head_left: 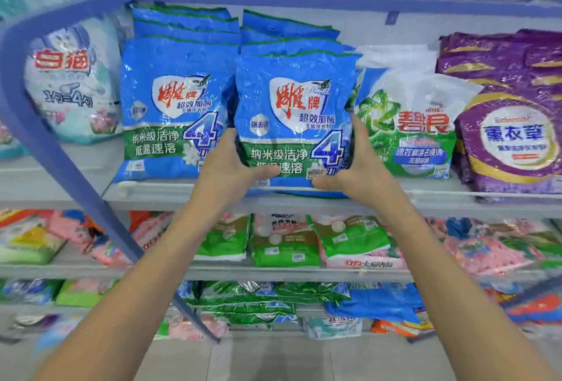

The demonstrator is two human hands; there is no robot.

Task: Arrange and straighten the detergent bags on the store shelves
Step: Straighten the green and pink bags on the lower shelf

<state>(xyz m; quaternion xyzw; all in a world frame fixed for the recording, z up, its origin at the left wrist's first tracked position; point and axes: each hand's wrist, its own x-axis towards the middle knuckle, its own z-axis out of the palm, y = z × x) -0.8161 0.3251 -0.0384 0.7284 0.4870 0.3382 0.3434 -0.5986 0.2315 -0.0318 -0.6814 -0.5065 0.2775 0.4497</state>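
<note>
Both hands on front blue bag [295, 113], squaring it on the shelf [456, 198].

L hand [231, 164] grips the bag's lower left edge and R hand [355, 161] its lower right edge, thumbs across the front, fingers curled behind. The bag stands upright at the front of the rt blue stack, its bottom right at the shelf's front lip, poss. a bit over it. It sits just beside the left blue stack [176, 107], and its rt edge touches the green-white bag [407, 125].

Risks, my read:
- Bottom so near the lip means that if I let go before pushing back, the bag could slide fwd and drop.
- Slick film and loose powder inside mean the top may slump fwd if not leaned on the bags behind.
- R fingers are wedged vs. the green-white bag, so pulling out could drag it askew.
- A hard shove back could ruffle the rear bags' tops.
</note>
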